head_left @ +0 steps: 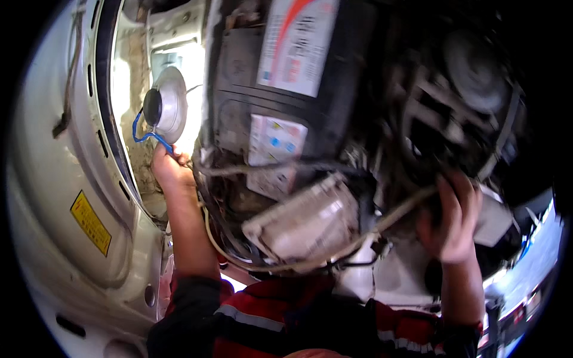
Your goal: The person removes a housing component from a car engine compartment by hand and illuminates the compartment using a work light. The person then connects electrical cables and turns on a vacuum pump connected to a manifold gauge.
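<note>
My left hand (173, 170) is closed, its fingers around a blue wire (145, 136). The wire loops up beside a silvery round disc-shaped part (171, 104) with a dark centre, just above the hand. Over in the engine bay on the right, my right hand (456, 218) reaches up among dark engine parts with its fingers apart. A tan hose (400, 212) runs up to that hand; whether the fingertips touch it is hidden in the dark and blur.
Between my arms lies a black battery (239, 89) with white labels. Below it sits a dusty, pale box-shaped cover (304, 224), crossed by a dark cable (280, 170). A pale body panel (57, 197) with a yellow sticker (91, 223) curves along the left.
</note>
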`<move>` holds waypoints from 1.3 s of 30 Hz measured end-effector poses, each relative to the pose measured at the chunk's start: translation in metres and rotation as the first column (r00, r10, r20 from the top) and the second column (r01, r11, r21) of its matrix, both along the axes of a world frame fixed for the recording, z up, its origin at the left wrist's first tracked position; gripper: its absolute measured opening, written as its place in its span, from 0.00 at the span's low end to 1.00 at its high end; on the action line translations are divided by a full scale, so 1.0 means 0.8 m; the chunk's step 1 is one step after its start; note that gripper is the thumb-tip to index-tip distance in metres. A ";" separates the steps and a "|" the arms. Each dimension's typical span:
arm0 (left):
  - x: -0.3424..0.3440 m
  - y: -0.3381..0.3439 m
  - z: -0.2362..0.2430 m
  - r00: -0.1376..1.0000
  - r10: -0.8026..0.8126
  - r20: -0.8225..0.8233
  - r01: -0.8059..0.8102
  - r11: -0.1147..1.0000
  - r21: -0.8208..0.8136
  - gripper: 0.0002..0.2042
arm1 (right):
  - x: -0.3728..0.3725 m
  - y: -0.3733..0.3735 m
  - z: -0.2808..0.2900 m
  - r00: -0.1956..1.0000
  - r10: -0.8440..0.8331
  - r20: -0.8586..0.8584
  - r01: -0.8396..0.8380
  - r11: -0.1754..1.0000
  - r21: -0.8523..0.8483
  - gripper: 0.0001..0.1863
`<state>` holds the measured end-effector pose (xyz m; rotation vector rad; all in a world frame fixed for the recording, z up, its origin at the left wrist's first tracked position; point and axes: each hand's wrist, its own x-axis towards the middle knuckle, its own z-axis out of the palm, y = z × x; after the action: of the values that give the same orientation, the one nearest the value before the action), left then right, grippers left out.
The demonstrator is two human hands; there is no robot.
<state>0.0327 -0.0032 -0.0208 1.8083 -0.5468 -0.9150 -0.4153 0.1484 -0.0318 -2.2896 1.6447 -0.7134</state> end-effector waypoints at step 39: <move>-0.214 0.484 0.277 0.631 -0.775 0.025 0.687 0.544 -0.481 0.17 | -0.144 0.540 0.296 0.645 -0.653 0.396 0.756 0.472 -0.454 0.12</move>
<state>-0.1388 0.3837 0.2009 0.9980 -1.3462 -1.3683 -0.5302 0.5802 0.2046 -1.6235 2.5837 -1.7773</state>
